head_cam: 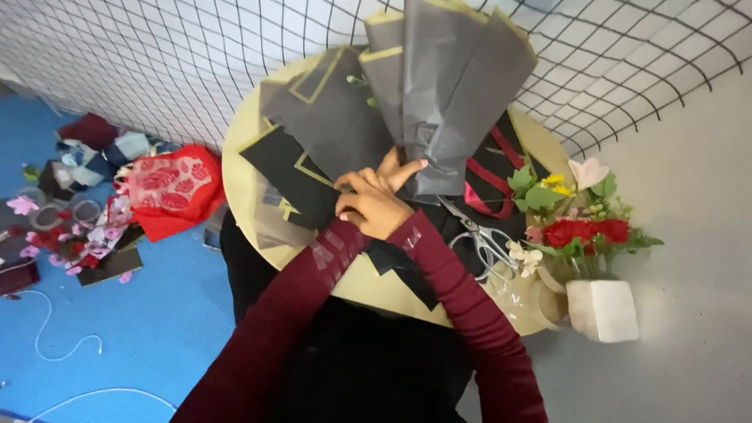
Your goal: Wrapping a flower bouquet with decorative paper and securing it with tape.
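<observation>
Hands bunching grey wrapping paper (439,94) at its narrow neck, on round table (235,180). I'm seeing left hand (374,210) clamped around gathered sheets, index finger pointing out; right hand (389,166) mostly hidden behind it, grip I cannot tell. Risk, I'm judging: layers fanning above grip slipping apart if squeeze slackens. Scissors (482,235) lying just right of grip, blades toward wrist. Flower pot (599,301) crowding further right. Red ribbon (489,184) trailing beside paper.

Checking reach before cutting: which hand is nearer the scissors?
Right. The right hand grips the grey wrapping paper just up-left of the scissors; the left hand sits farther left.
</observation>
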